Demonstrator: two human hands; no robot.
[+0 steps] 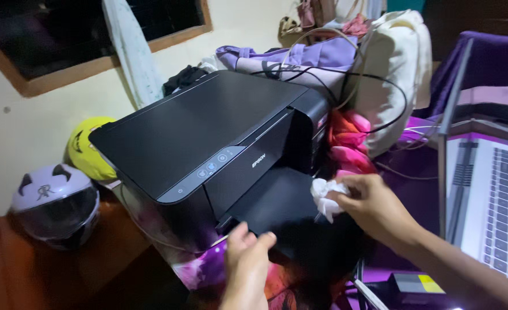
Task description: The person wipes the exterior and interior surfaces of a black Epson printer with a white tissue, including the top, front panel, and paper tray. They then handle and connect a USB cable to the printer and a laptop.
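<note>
Right hand [374,204] pinching crumpled white tissue [326,196] against flat black printer output tray [277,201], at its right edge; left hand [247,258], fingers loosely curled, gripping nothing, steadying tray's front edge.

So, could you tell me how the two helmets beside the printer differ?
The white helmet sits nearer the camera and shows a dark visor; the yellow helmet sits behind it, partly hidden by the black printer, with no visor visible. Both carry dark markings and rest left of the printer.

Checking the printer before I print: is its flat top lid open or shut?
Shut: the black printer's flat top lid lies flush on the body, with no gap showing.
</note>
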